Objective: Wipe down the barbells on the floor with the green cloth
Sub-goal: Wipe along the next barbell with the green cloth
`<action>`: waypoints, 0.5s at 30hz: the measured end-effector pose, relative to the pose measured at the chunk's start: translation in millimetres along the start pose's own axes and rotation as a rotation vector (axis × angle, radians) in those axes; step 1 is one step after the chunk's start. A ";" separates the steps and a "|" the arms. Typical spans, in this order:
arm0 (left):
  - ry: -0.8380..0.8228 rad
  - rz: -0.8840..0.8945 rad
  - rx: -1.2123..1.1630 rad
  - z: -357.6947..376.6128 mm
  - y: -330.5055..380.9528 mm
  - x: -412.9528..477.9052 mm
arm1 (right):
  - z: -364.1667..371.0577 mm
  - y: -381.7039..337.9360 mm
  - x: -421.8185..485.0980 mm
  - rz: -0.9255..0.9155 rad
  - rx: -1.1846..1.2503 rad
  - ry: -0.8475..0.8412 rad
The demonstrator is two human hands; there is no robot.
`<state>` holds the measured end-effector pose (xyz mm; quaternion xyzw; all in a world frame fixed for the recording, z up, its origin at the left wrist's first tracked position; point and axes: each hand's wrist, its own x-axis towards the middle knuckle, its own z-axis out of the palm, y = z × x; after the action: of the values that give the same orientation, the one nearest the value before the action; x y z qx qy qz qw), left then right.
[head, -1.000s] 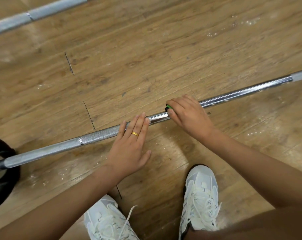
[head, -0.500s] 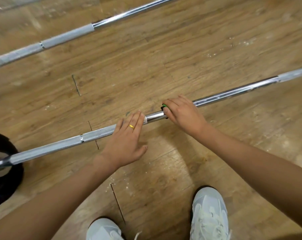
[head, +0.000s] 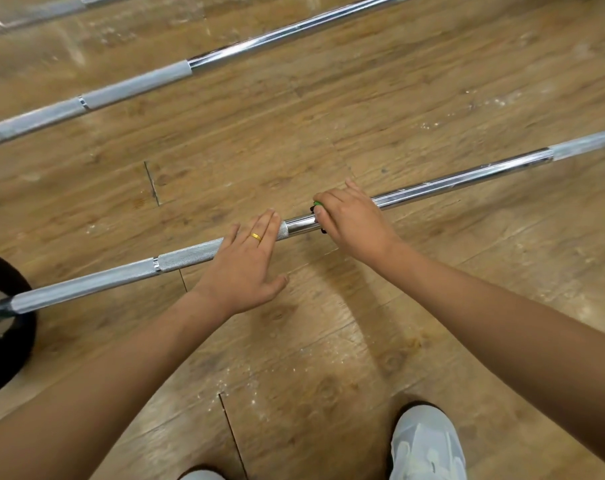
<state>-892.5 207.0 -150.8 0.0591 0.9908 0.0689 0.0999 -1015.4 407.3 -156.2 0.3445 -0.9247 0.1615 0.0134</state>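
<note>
Barbell nearest the person (head: 450,181) lies flat on the wood-plank floor (head: 329,126), running diagonally from lower left to upper right; its left end goes into a black weight plate (head: 3,341) at the frame edge.

Head view, the only one:
- Right hand (head: 353,220) is curled over the smooth chrome stretch of the shaft, with the green cloth (head: 317,204) bunched under the fingers. Only a small green edge shows at the fingertips.
- Left hand (head: 245,268) has straight fingers laid flat across the knurled section, just beside the right hand, gripping nothing. It wears a gold ring (head: 256,236).
- Second barbell (head: 259,41) lies parallel, well apart, further up the floor. A blurred third bar sits at the top-left edge.
- White sneaker (head: 426,445) at the bottom edge.

Handling, as a judgement: the steel shaft is rigid and heavy, and being round it could roll under a sideways push, so the flat left hand likely pins it. Chrome is slick and the cloth should slide easily there; the knurling is rough and will probably drag and snag soft cloth. Best hold: wrap the cloth round the shaft and steady on the knurl. The cloth itself is light and limp. Wiping looks mid-shaft, with plenty of bar left.
</note>
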 end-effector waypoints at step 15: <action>0.000 0.049 0.024 0.5 -7.6 -12.4 | -20.8 22.2 -9.3 0.014 -0.002 -0.080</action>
<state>-881.1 197.9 -150.1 0.0843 0.9899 0.0596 0.0977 -1024.4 435.4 -144.2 0.3440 -0.9271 0.1467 -0.0243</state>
